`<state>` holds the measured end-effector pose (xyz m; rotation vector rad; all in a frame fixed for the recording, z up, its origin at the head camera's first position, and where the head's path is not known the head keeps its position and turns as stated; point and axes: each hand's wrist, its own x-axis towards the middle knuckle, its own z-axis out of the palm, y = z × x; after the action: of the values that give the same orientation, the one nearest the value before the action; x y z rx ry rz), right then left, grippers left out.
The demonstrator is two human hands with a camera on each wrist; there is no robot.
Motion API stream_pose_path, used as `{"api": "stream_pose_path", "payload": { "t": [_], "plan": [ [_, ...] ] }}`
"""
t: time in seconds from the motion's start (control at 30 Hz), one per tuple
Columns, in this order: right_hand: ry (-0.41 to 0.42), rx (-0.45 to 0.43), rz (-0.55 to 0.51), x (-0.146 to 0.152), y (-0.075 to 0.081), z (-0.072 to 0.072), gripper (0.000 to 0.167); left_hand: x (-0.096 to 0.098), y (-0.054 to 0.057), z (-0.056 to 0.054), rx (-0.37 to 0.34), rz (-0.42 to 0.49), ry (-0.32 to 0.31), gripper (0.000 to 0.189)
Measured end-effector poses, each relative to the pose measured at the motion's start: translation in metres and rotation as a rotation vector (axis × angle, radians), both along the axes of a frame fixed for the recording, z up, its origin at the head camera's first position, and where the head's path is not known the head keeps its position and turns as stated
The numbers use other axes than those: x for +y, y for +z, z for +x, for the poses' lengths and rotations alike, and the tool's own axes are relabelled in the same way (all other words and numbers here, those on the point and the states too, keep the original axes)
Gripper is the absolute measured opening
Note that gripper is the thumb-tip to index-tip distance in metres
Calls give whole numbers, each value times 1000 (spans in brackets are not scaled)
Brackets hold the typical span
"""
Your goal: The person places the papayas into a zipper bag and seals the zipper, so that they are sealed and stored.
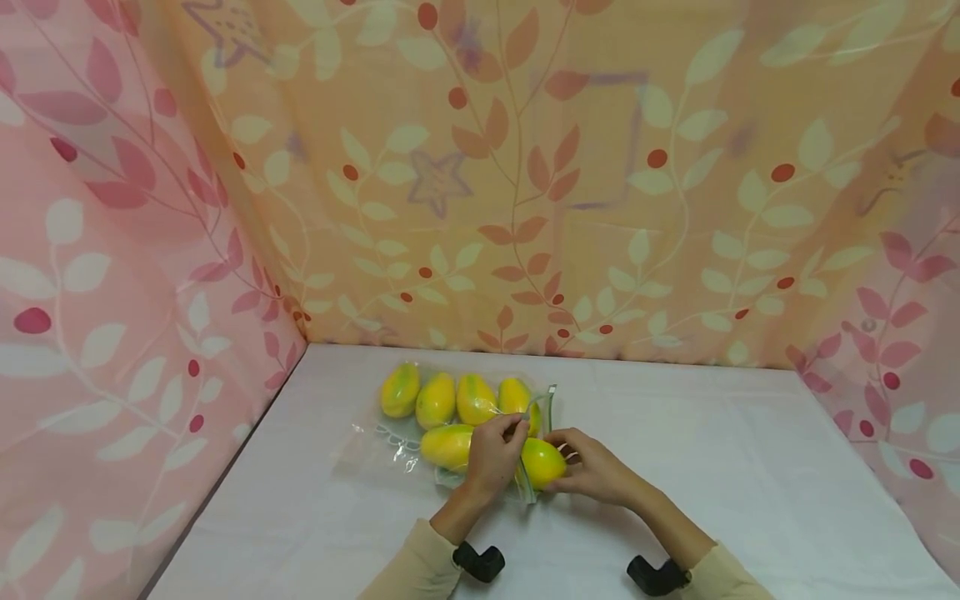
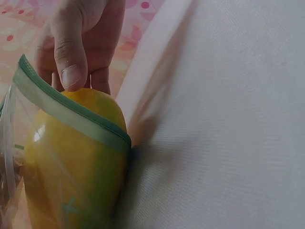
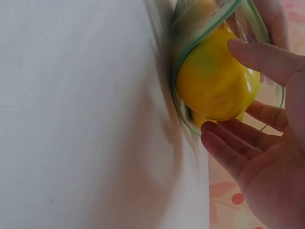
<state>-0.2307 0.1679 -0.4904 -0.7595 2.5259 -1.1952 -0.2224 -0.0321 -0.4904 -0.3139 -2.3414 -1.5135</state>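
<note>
A clear zip bag (image 1: 405, 454) with a green-edged mouth lies on the table, its opening toward the right. Inside are several yellow mangoes (image 1: 436, 402) with green patches, four of them in a back row. My left hand (image 1: 495, 454) pinches the upper edge of the bag's mouth. At that opening sits the front right mango (image 1: 542, 463), partly inside the green rim (image 3: 198, 40). My right hand (image 1: 596, 468) holds its outer end, thumb on one side and fingers curved around the other, as the right wrist view shows.
The white-covered table (image 1: 712, 442) extends around the bag. Behind it hangs a patterned orange curtain (image 1: 600, 250), with a pink leafy one (image 1: 135, 275) along the left side. Black wrist mounts (image 1: 480, 563) sit at both sleeves.
</note>
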Motion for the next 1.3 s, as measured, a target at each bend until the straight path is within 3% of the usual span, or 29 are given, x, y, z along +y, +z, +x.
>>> {"api": "stream_pose_path", "payload": {
  "t": [0.23, 0.53, 0.77, 1.03, 1.3],
  "plan": [
    [-25, -1, -77, -4, -3, 0, 56, 0, 1, 0, 10, -4, 1, 21],
    [-93, -7, -186, -32, -15, -3, 47, 1, 1, -3, 66, -11, 43, 18],
    [-104, 53, -180, -49, -20, -2, 41, 2, -2, -3, 69, 1, 52, 18],
    [-103, 32, -212, -37, -16, 1, 38, 2, -2, -4, 75, 22, 31, 19],
    [-107, 22, -197, -20, -10, -1, 45, 0, -3, -4, 69, 10, 34, 17]
  ]
}}
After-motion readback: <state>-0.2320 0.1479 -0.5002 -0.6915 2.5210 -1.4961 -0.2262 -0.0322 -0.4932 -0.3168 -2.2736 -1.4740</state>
